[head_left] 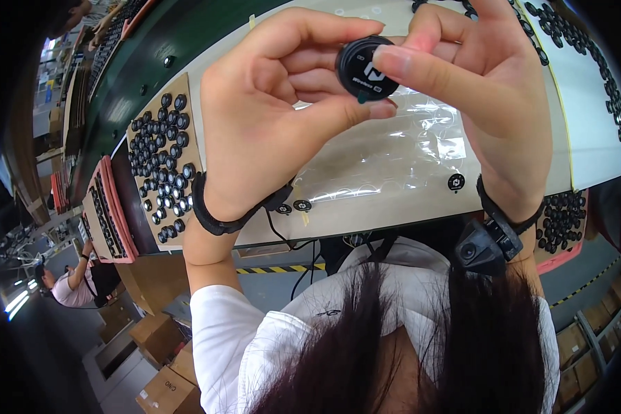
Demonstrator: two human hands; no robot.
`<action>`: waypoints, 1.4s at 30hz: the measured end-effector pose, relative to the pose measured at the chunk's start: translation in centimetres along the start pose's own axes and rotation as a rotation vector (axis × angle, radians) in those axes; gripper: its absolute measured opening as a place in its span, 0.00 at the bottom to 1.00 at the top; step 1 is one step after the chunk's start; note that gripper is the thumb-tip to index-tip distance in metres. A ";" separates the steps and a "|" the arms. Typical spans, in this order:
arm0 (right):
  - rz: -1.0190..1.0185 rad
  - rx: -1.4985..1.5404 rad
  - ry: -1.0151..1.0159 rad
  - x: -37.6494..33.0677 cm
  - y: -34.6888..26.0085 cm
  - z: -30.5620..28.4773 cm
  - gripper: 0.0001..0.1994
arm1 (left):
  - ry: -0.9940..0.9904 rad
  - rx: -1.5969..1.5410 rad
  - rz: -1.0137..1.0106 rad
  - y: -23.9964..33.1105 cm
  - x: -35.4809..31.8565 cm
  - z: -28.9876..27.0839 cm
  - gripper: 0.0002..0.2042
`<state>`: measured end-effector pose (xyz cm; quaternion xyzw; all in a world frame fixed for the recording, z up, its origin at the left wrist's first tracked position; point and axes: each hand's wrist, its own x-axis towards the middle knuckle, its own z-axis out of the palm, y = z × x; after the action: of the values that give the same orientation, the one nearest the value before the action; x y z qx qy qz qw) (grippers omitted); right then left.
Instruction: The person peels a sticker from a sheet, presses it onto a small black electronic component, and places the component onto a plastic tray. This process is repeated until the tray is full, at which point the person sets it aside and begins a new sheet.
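Note:
A round black disc point(355, 77) with white markings on its face is held up over the workbench, with a small green tab at its lower edge. My left hand point(252, 114) grips it by the rim, fingers above and thumb below. From the other side, my right hand point(493, 93) presses its thumb onto the face, and the fingers behind are partly hidden. Beneath the hands lies a clear plastic sheet point(386, 162) with shiny wrinkles. Flat black round pieces lie near the bench edge, one point(456, 182) by my right wrist and another point(301, 205) by my left.
Many black discs stand on a brown board point(188, 155) at the left. More discs lie on a white surface point(593, 124) at the right and in a pink-edged tray point(562, 257). A green belt point(207, 34) runs behind. Cardboard boxes point(169, 390) and another person point(79, 286) are at lower left.

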<state>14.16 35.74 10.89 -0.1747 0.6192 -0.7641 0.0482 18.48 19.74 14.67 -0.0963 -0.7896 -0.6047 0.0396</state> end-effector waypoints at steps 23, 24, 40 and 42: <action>-0.111 -0.764 0.191 -3.6 2.2 -5.7 0.24 | 0.194 1.323 0.096 -22.3 15.1 -14.6 0.17; -0.090 -0.791 0.230 -3.9 2.1 -6.5 0.22 | 0.185 1.495 0.086 -22.4 15.0 -13.5 0.18; -0.002 -0.675 0.290 -6.1 3.7 -7.6 0.13 | -0.390 0.643 -0.087 -12.6 14.7 7.9 0.18; 0.004 -0.623 0.303 -5.8 3.7 -7.7 0.11 | -0.404 0.387 -0.214 -11.6 13.5 6.2 0.18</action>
<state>16.50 43.72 4.79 -0.0642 0.8233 -0.5553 -0.0985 3.25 24.19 4.48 -0.1213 -0.8877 -0.4124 -0.1647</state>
